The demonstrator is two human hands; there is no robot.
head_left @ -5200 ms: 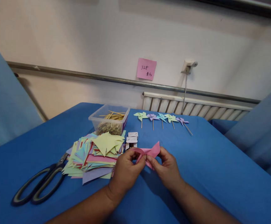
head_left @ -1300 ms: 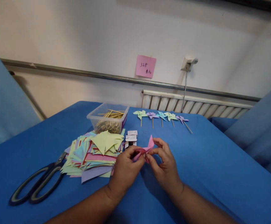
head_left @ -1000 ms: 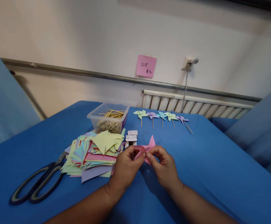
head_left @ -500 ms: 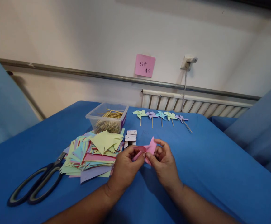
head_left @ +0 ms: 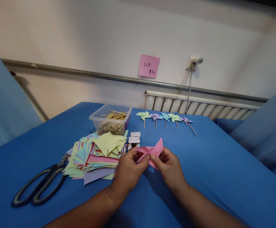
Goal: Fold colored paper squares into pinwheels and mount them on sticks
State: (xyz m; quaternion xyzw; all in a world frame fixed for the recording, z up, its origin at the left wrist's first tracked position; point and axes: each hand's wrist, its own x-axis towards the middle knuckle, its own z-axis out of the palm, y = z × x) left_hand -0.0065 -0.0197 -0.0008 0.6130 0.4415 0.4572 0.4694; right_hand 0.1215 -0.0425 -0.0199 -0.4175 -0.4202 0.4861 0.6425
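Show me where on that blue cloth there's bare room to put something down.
The widest bare patch lies between the right hand, the pinwheels and the right edge of the cloth. Another lies left of the tub and pile, beyond the scissors. It's crowded left of centre, where tub, pile and boxes sit close together near the left hand.

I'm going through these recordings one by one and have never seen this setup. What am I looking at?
There is no machine here: a person works with two bare hands. The one camera sits on the person's head, looking forward and down. The left hand and right hand together pinch a piece of pink paper with its corners curled up. On the blue surface, to the left, lie scissors and a pile of cut paper. Behind the pile stands a clear tub of thin sticks. Farther back, to the right, five pinwheels lie in a row.
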